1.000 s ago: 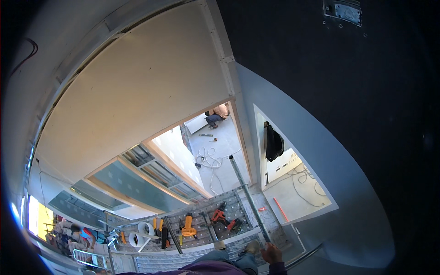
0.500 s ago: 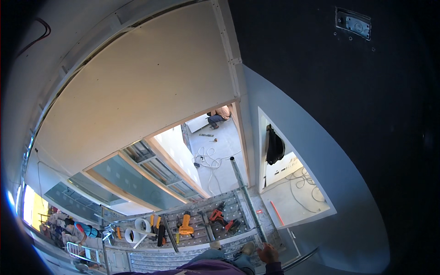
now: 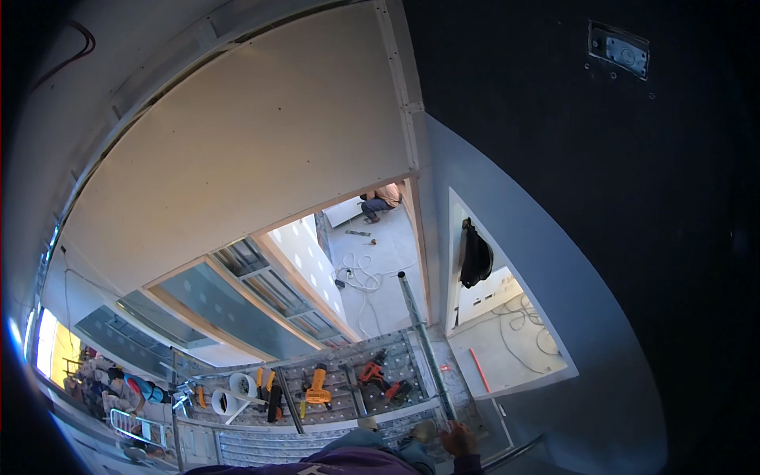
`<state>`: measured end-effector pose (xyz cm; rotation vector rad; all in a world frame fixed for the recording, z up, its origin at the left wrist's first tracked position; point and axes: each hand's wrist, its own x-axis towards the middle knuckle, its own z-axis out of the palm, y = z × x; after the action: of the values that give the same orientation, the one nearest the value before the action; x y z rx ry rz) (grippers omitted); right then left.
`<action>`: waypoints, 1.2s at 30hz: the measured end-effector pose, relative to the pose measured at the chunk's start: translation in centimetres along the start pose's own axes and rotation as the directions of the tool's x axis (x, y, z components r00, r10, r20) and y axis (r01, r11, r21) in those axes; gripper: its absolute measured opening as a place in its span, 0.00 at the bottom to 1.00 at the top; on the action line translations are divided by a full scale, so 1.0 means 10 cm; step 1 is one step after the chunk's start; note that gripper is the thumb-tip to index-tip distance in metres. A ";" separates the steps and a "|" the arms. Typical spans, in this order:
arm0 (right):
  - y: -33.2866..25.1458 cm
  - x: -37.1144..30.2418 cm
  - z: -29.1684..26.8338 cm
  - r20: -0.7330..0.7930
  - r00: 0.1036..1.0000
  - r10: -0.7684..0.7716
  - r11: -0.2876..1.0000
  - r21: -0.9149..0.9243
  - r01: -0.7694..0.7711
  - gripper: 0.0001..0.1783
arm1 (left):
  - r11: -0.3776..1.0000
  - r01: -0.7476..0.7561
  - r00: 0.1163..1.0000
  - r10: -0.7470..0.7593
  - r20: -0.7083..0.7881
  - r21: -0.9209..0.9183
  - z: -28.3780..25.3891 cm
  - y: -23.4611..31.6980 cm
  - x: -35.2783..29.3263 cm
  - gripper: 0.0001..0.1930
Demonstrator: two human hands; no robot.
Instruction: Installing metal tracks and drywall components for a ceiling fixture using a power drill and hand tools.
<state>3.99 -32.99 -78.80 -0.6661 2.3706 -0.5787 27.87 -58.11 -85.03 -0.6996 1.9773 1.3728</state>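
Note:
My right hand is at the lower edge, right of my feet. Its fingers look closed around the lower end of a grey metal scaffold pole, which rises toward the doorway. No part of my left hand shows. Past my knees, on the perforated metal platform, lie a yellow power tool and a red and black cordless drill. Farther left are two white rolls and several yellow-handled hand tools.
A dark wall with a recessed electrical box stands on the right. Below lies a pale floor with loose cables. One person crouches beyond the doorway; another bends at far left. A black bag hangs in the right opening.
My right hand has shifted slightly left and closer around the pole. The view has tilted a little; the tools on the platform lie as before.

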 end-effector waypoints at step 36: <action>0.05 0.03 0.26 -0.016 0.997 -0.079 0.995 0.054 0.079 0.31 | 0.994 0.036 0.986 -0.019 -0.168 0.099 -0.28 0.18 -0.29 0.13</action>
<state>5.35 -33.39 -81.10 -0.7364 2.3404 -0.6819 27.94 -60.01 -80.97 -0.8140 2.1427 1.2222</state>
